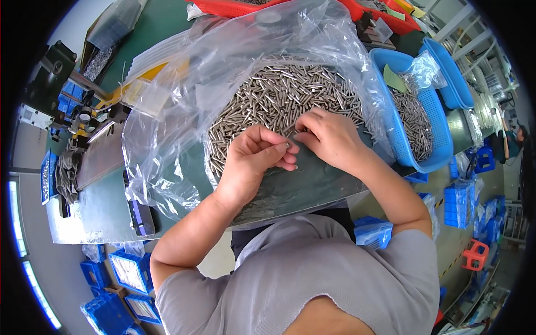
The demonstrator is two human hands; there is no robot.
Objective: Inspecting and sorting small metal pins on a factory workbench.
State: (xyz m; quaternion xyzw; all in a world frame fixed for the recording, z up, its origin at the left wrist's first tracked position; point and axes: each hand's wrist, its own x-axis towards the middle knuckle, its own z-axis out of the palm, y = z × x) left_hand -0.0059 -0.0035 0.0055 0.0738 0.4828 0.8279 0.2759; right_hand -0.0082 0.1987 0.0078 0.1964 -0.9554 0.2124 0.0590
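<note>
A broad heap of small metal pins (290,92) lies on a clear plastic sheet (173,123) spread over the green table. Over the heap's near edge, my left hand (257,151) is closed, with a metal pin (287,145) pinched between thumb and forefinger, its end just showing. Close to its right, my right hand (326,134) has its fingers curled together at the edge of the pins. What those fingertips hold, if anything, is hidden. The two hands nearly meet.
To the right stands a blue basket (438,134) of similar pins with a green paper slip; another blue basket (446,72) is beyond it. Red trays (234,8) line the back. A black machine (56,67) stands at the left. Blue crates (131,271) are on the floor.
</note>
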